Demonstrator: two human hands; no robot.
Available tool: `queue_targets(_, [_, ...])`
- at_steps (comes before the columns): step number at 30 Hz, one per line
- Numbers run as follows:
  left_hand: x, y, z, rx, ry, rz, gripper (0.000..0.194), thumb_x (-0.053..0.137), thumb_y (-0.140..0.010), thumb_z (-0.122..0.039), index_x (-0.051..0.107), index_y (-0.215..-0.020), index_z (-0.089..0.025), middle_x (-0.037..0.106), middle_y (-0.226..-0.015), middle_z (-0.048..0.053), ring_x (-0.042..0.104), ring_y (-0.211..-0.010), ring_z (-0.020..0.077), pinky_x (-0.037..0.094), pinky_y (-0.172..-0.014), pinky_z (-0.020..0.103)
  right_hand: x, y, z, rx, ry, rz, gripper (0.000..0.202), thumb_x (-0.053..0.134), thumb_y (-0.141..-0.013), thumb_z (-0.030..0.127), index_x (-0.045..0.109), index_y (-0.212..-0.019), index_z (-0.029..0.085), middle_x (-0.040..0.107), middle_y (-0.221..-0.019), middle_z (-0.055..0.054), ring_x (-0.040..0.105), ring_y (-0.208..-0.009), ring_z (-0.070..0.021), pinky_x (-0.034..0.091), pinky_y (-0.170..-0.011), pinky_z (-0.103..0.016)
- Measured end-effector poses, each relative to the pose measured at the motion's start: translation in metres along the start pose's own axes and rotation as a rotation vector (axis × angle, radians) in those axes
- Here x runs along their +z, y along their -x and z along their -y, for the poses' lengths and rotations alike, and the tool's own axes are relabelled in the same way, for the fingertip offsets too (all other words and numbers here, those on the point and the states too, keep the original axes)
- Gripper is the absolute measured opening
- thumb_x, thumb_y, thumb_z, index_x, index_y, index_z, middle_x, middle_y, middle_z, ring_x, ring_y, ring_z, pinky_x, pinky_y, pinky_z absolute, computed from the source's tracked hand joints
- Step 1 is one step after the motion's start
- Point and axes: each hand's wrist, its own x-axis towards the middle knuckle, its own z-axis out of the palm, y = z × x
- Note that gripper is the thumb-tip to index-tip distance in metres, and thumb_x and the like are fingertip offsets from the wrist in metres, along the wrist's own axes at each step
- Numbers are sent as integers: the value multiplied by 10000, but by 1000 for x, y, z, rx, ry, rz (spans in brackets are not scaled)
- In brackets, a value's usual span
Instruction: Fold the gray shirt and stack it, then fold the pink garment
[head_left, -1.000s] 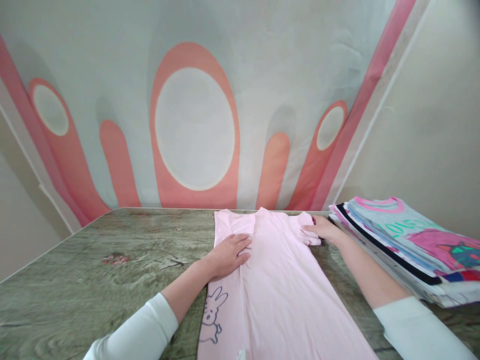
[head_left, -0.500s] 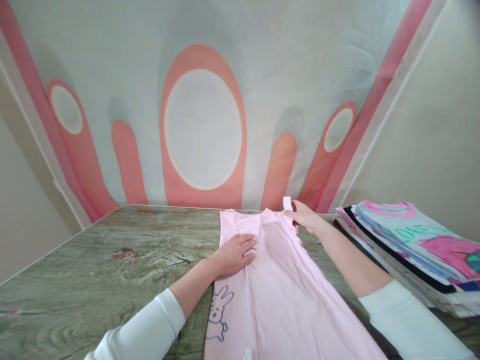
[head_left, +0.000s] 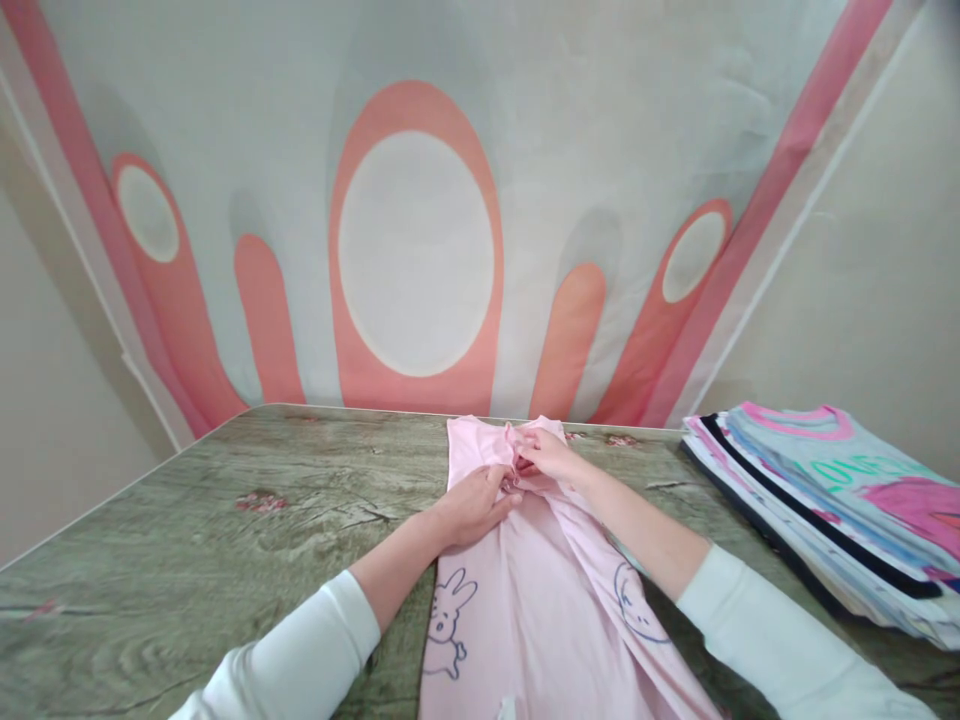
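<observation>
A pale pink sleeveless dress (head_left: 547, 600) lies lengthwise on the table, its lower end running out of view. A line-drawn rabbit shows on its left side, and part of another drawing shows on the right flap, which is turned inward. My left hand (head_left: 474, 508) rests on the upper part of the dress, fingers extended and slightly bent at the middle. Close beside it, my right hand (head_left: 546, 455) pinches the bunched strap or armhole edge near the neckline. Its fingertips are partly hidden in the cloth.
A stack of folded clothes (head_left: 817, 510) stands at the right, topped by a grey shirt with a pink collar. The wood-patterned table (head_left: 225, 560) ends at a back edge against a wall covering (head_left: 285, 100) with coral shapes.
My right hand has carried the dress's right upper edge inward to the middle, beside my left hand. The right side is now folded over, exposing another drawing. My left hand stays on the dress.
</observation>
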Motion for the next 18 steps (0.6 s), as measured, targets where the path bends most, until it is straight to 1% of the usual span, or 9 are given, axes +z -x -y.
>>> queue_targets(2, [-1, 0, -1, -6, 13, 3, 286, 355, -916, -377, 454, -1087, -171, 575, -1026, 85, 527, -997, 209, 385, -900, 346, -3, 4, -4, -27, 9, -5, 350, 522, -827, 190, 424, -1161, 146, 619, -726, -18, 626, -641, -130, 529, -636, -278])
queue_targets(4, [-2, 0, -2, 1, 13, 7, 292, 350, -919, -373, 449, -1102, -168, 575, -1025, 89, 529, -993, 209, 388, -895, 345, -9, 13, -7, -96, 63, -21, 329, 523, -822, 192, 441, -1136, 142, 627, -785, -36, 626, -670, -129, 525, -670, -289])
queue_targets(6, [-3, -1, -2, 19, 3, 11, 325, 350, -921, -363, 428, -1168, -167, 570, -1058, 96, 521, -1017, 210, 380, -910, 348, -19, 28, -10, -205, 171, -43, 266, 521, -805, 179, 490, -1066, 138, 627, -870, -61, 624, -735, -136, 514, -714, -297])
queue_targets(8, [-2, -2, -2, 45, -15, 15, 373, 351, -924, -351, 385, -1255, -183, 557, -1117, 96, 500, -1066, 210, 358, -942, 353, -32, 48, -13, -303, 304, -74, 234, 528, -780, 169, 528, -1013, 141, 617, -951, -78, 609, -831, -150, 496, -764, -304])
queue_targets(10, [-1, -3, -1, 64, -37, 19, 413, 352, -925, -349, 345, -1315, -212, 534, -1186, 88, 469, -1119, 211, 335, -972, 361, -45, 73, -15, -347, 411, -93, 240, 523, -772, 180, 540, -1010, 152, 612, -986, -75, 591, -884, -160, 481, -787, -307])
queue_targets(14, [1, -5, 1, 64, -74, 37, 420, 341, -926, -356, 361, -1325, -228, 506, -1249, 80, 436, -1168, 219, 319, -990, 371, -66, 131, -15, -317, 569, -132, 205, 499, -787, 248, 544, -971, 169, 605, -951, -57, 581, -819, -158, 472, -719, -294])
queue_targets(16, [1, -5, 0, 59, -80, 33, 422, 341, -926, -356, 363, -1325, -223, 502, -1260, 81, 437, -1171, 218, 321, -988, 364, -68, 163, -12, -297, 649, -144, 176, 493, -794, 281, 531, -930, 176, 593, -884, -40, 567, -772, -153, 461, -684, -285])
queue_targets(18, [0, -5, -3, 47, -88, 23, 425, 346, -925, -358, 359, -1326, -219, 513, -1248, 81, 453, -1156, 214, 336, -973, 351, -63, 196, -10, -246, 713, -133, 173, 496, -791, 301, 505, -916, 184, 571, -823, -22, 550, -716, -145, 453, -646, -275])
